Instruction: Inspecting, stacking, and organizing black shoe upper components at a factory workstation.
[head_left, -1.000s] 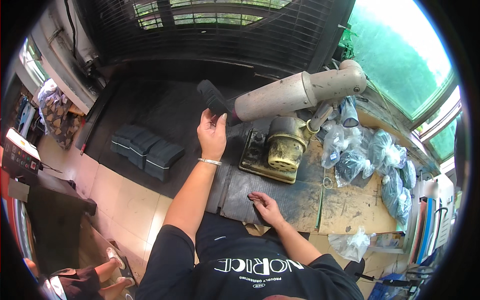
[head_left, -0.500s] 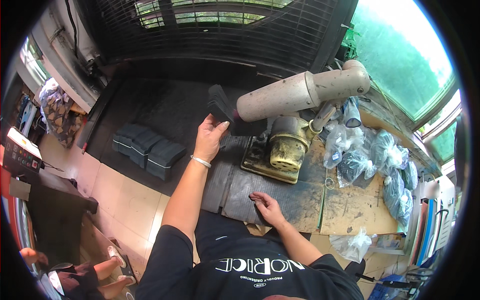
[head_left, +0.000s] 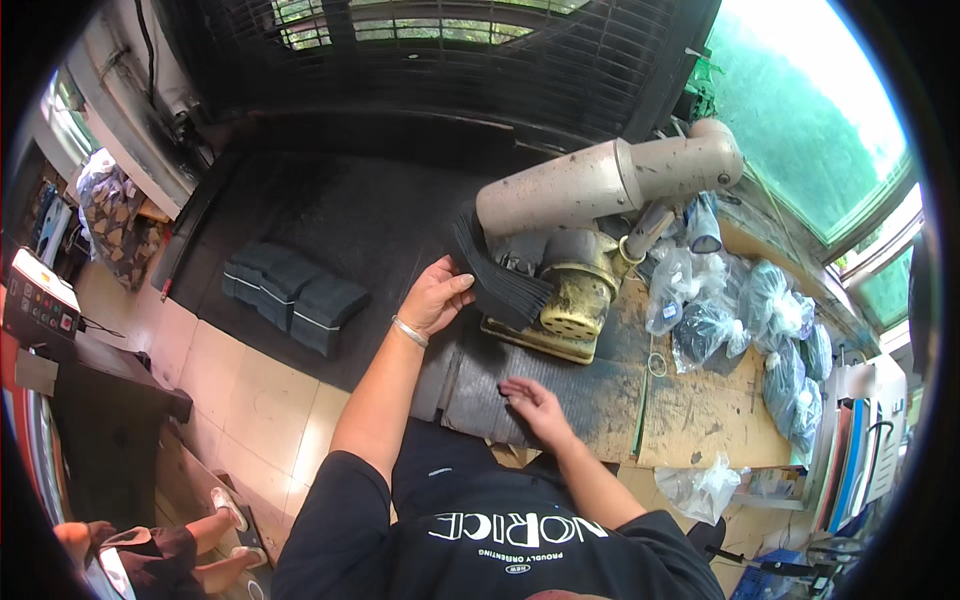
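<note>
My left hand [head_left: 438, 298] is closed on a fanned stack of thin black sheets [head_left: 492, 272], pinched at its left edge. The stack curves down beneath a pale ribbed cylinder [head_left: 560, 187] and hides part of a yellowish, black-smudged machine [head_left: 578, 290]. Whether the sheets touch the machine, I cannot tell. Near the front edge of the table [head_left: 590, 420], my right hand [head_left: 537, 408] rests low with its fingers loosely stretched, the tips darkened. No held object shows in it.
Banded black bundles [head_left: 290, 295] lie on the dark left part of the table. Several tied plastic bags [head_left: 710, 330] crowd the right side by the window. A person's legs [head_left: 215, 545] show at the lower left, near a control box [head_left: 45, 300].
My left hand has moved slightly right and nearer to me. The black sheets have swung from upright beside the cylinder to a slanting fan in front of the machine. My right hand stays put.
</note>
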